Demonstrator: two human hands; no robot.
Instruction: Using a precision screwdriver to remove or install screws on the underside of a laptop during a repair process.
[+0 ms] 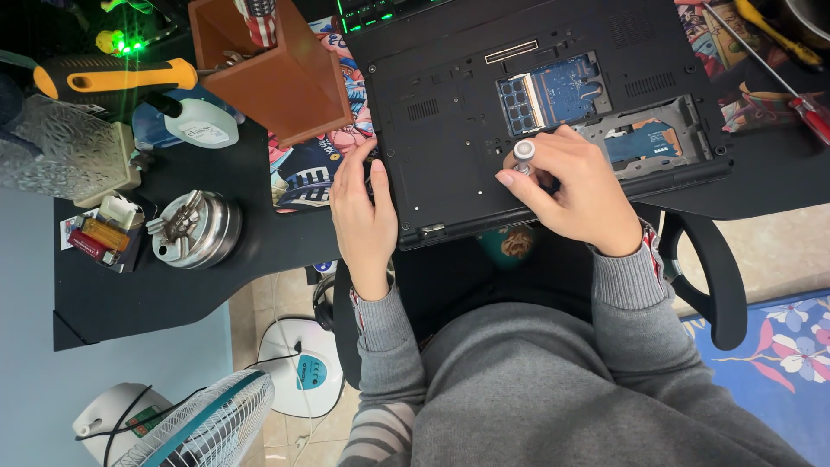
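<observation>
A person in a grey sweatshirt sits at a black bench (pixel 173 285) with an upturned black laptop (pixel 467 130) before them, its base facing up and a cover panel off. The right hand (pixel 575 186) is curled around a small silver-capped screwdriver (pixel 524 154), fingers closed on its shaft, the tool standing upright on the laptop's underside just below the open bay. In that bay a blue memory module (pixel 558 91) lies exposed, and beside it to the right sits an open drive compartment (pixel 648 138) with a blue-labelled part inside. The left hand (pixel 363 212) rests flat, fingers loosely extended, on the laptop's near-left corner and holds nothing.

The laptop lies partly on a colourful cartoon-print mat (pixel 307 164). To the left of it stands a brown wooden box (pixel 277 73). Farther left, a large orange-and-black handled screwdriver (pixel 112 79) lies near a white round container (pixel 203 125), with a round metal tin of screws and small parts (pixel 192 227) near the bench's front edge and a small tray of lighters (pixel 99 235) beside it. At the far right, a red-handled screwdriver (pixel 800 104) lies on the mat. Below the bench, a white fan (pixel 194 428) stands on the tiled floor, and the black chair armrest (pixel 713 277) shows at the person's right.
</observation>
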